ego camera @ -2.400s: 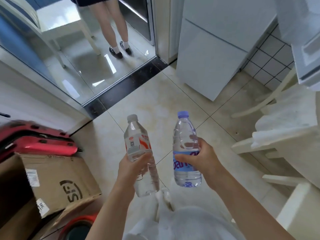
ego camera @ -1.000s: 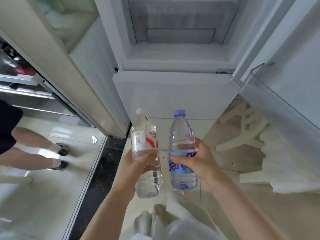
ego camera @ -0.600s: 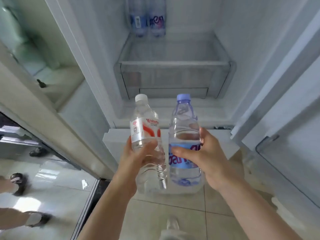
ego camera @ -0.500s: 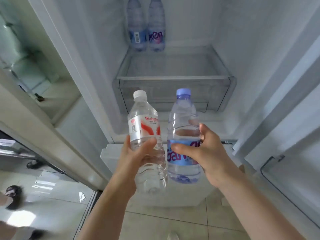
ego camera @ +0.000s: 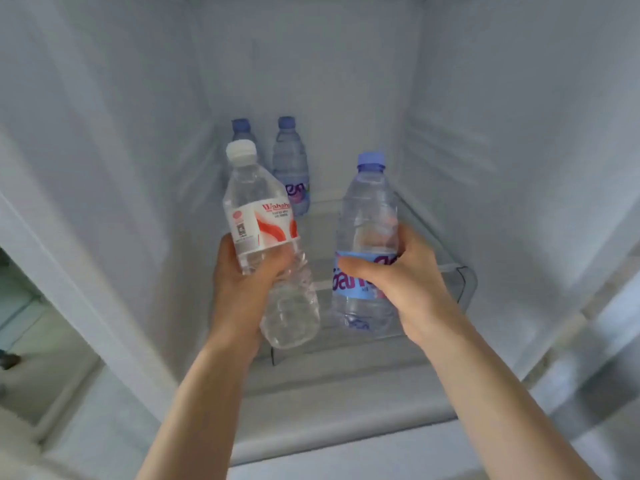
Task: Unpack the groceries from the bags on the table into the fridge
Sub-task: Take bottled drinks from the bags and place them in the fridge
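My left hand [ego camera: 242,289] grips a clear water bottle with a white cap and a red-and-white label [ego camera: 263,233], tilted a little to the left. My right hand [ego camera: 401,282] holds an upright water bottle with a blue cap and a blue label [ego camera: 367,216]. Both bottles hang inside the open fridge [ego camera: 346,81], over the glass shelf [ego camera: 446,261]. At the back left of that shelf stand two blue-capped bottles: one [ego camera: 291,168] in plain sight, the other [ego camera: 241,130] mostly hidden behind my left-hand bottle.
White fridge walls close in on the left [ego camera: 114,168] and right [ego camera: 519,150]. A clear drawer front [ego camera: 467,282] curves under the shelf at the right. The fridge's lower white ledge [ego camera: 329,427] runs beneath my forearms. A bit of floor shows at far left [ego camera: 20,341].
Since the earlier frames I have turned from the floor to the open fridge and come close. Both hands have lifted the bottles up and forward into the fridge, above the shelf.
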Demonstrator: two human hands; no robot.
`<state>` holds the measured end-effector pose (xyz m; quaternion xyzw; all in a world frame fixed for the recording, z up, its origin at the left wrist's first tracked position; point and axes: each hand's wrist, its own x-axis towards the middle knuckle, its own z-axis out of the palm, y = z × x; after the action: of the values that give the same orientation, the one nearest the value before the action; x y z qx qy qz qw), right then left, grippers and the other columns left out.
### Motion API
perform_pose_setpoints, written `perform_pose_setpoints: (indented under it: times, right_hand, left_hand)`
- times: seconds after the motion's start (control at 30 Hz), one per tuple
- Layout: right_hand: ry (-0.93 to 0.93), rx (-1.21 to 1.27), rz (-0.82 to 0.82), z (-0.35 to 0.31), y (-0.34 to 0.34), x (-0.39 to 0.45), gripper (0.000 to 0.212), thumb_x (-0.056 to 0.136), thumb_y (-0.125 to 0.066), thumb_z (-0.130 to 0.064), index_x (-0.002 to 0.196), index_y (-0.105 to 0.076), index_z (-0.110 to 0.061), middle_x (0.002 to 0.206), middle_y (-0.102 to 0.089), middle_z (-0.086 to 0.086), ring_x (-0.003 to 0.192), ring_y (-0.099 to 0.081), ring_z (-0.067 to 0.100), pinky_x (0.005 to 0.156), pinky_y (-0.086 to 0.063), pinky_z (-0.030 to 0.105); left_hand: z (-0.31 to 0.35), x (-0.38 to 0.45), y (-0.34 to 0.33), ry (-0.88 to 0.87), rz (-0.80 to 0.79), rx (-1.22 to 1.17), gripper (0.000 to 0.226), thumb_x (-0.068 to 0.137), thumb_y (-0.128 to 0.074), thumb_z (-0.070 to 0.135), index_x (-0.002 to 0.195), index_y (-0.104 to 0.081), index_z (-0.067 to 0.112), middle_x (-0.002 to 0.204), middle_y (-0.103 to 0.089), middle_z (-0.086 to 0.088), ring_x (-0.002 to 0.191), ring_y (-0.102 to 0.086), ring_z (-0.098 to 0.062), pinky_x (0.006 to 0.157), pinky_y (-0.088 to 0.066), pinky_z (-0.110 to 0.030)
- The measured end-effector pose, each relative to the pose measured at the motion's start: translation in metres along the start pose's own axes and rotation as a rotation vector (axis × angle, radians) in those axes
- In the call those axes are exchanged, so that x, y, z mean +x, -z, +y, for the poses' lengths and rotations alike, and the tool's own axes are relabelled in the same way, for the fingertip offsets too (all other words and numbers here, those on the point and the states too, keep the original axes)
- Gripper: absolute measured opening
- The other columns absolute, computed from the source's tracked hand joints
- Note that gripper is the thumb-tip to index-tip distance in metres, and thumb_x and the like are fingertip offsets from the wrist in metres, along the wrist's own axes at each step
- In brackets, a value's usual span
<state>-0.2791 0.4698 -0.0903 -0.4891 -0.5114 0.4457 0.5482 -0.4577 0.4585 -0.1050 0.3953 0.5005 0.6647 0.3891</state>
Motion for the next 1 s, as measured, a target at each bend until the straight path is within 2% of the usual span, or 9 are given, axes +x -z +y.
perform_pose_setpoints:
  times: [0.1,0.2,0.4,0.5,0.6,0.7,0.83,0.93,1.0]
  right_hand:
    - [0.086,-0.035,0.042,-0.004,-0.008,0.026,0.057,0.059,-0.088,-0.007,0.106,-0.058,-0.019,0.091,-0.07,-0.002,0.07,-0.068,0.002,0.055,-0.051,0.015]
    - [0.193,-0.084,0.079,0.0,-0.015,0.046,0.062,0.061,-0.086,-0.003,0.106,-0.05,-0.028,0.096,-0.063,-0.007,0.076,-0.064,-0.004,0.058,-0.05,0.011]
    - [0.303,-0.167,0.117,0.031,-0.023,0.083,0.076,0.059,-0.088,-0.017,0.123,-0.046,-0.016,0.111,-0.058,0.004,0.1,-0.062,0.017,0.081,-0.057,0.029]
    - [0.32,-0.18,0.111,0.041,-0.027,0.091,0.079,0.061,-0.088,-0.015,0.124,-0.042,-0.024,0.113,-0.057,-0.002,0.101,-0.06,0.009,0.081,-0.053,0.019]
    - [0.351,-0.148,0.123,0.048,-0.027,0.097,0.078,0.063,-0.086,-0.005,0.123,-0.04,-0.023,0.108,-0.056,-0.006,0.094,-0.059,-0.004,0.074,-0.047,0.007]
    - [0.406,-0.133,0.102,0.053,-0.024,0.101,0.075,0.063,-0.085,0.004,0.115,-0.041,-0.028,0.106,-0.054,-0.014,0.092,-0.058,-0.012,0.075,-0.047,0.005]
    - [0.429,-0.183,0.049,0.06,-0.02,0.098,0.079,0.061,-0.089,-0.011,0.121,-0.044,-0.034,0.113,-0.058,-0.02,0.104,-0.059,-0.004,0.085,-0.052,0.018]
    - [0.421,-0.236,0.042,0.061,-0.015,0.089,0.084,0.062,-0.089,-0.026,0.133,-0.044,-0.028,0.123,-0.057,-0.008,0.112,-0.058,0.008,0.093,-0.053,0.029]
    - [0.41,-0.244,0.025,0.063,-0.014,0.084,0.082,0.067,-0.086,-0.021,0.133,-0.04,-0.036,0.123,-0.058,-0.011,0.112,-0.058,0.003,0.091,-0.051,0.019]
  left_hand:
    - [0.003,0.031,-0.008,-0.098,-0.069,0.061,0.049,0.068,-0.085,0.01,0.108,-0.062,0.026,0.094,-0.074,0.004,0.085,-0.072,-0.014,0.069,-0.06,-0.029]
    - [0.001,0.052,-0.019,-0.138,-0.117,0.113,0.049,0.066,-0.087,0.011,0.102,-0.064,0.034,0.093,-0.073,0.014,0.083,-0.069,-0.001,0.066,-0.054,-0.017]
    - [-0.018,0.08,-0.032,-0.089,-0.169,0.059,0.054,0.066,-0.086,0.008,0.107,-0.064,0.036,0.103,-0.073,0.011,0.098,-0.069,-0.012,0.082,-0.056,-0.033]
    - [-0.022,0.09,-0.031,-0.098,-0.214,0.07,0.065,0.066,-0.087,0.009,0.121,-0.06,0.03,0.114,-0.07,0.007,0.106,-0.067,-0.016,0.092,-0.054,-0.043]
    - [-0.023,0.094,-0.028,-0.082,-0.246,0.052,0.082,0.057,-0.088,0.015,0.129,-0.051,0.03,0.12,-0.066,0.01,0.11,-0.065,-0.011,0.094,-0.053,-0.039]
    - [-0.023,0.094,-0.023,-0.063,-0.302,0.019,0.084,0.048,-0.086,0.023,0.122,-0.047,0.034,0.121,-0.064,0.014,0.109,-0.064,-0.005,0.091,-0.054,-0.031]
    - [-0.028,0.099,-0.022,-0.071,-0.344,0.119,0.087,0.048,-0.094,0.031,0.122,-0.046,0.032,0.123,-0.062,0.013,0.112,-0.061,-0.002,0.097,-0.05,-0.034]
    - [-0.035,0.1,-0.022,-0.096,-0.328,0.146,0.083,0.052,-0.087,0.031,0.124,-0.046,0.034,0.122,-0.063,0.016,0.115,-0.059,-0.001,0.101,-0.048,-0.039]
    - [-0.041,0.095,-0.024,-0.132,-0.299,0.209,0.081,0.055,-0.086,0.027,0.123,-0.045,0.044,0.121,-0.06,0.025,0.115,-0.057,0.003,0.101,-0.048,-0.038]
